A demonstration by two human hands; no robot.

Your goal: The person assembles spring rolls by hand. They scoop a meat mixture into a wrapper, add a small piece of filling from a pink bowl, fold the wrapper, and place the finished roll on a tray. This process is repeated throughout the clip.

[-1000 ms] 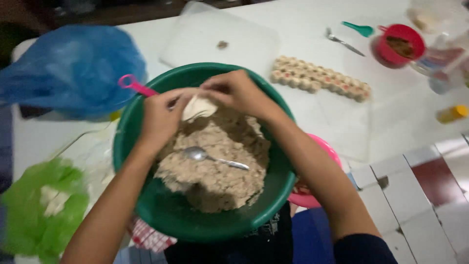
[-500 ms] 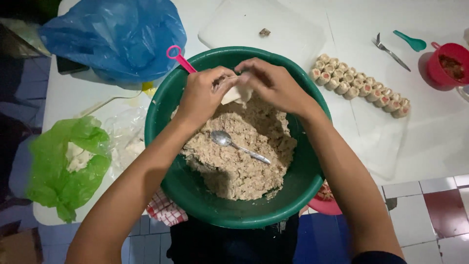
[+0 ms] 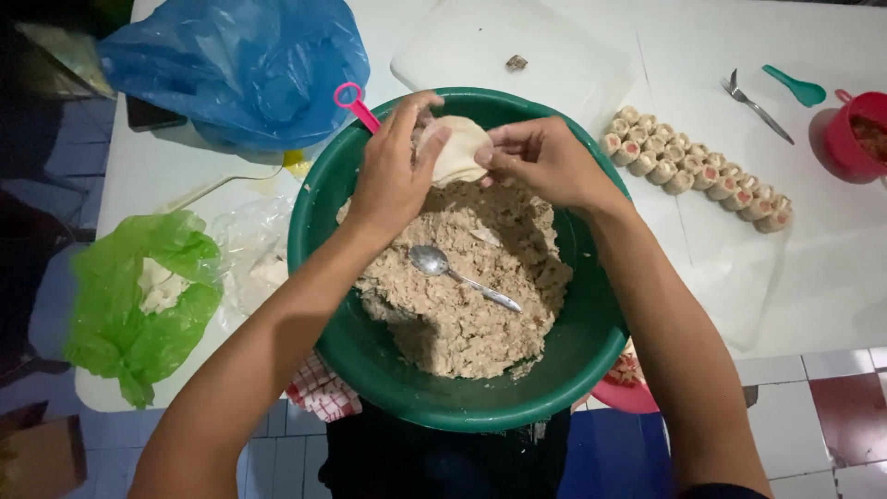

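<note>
Both the left hand (image 3: pixel 393 176) and right hand (image 3: pixel 545 162) pinch a round wrapper (image 3: pixel 459 148), face tilted toward the viewer, above the green bowl (image 3: pixel 591 305).

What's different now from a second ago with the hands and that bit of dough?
Little has changed. Both hands, left hand and right hand, still pinch the pale dough wrapper over the far side of the green bowl; now it shows more openly between the fingers. The spoon still lies on the filling, the finished dumplings unmoved.

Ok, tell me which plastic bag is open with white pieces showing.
The green bag, at the table's left edge; the blue bag above it is bunched shut.
</note>
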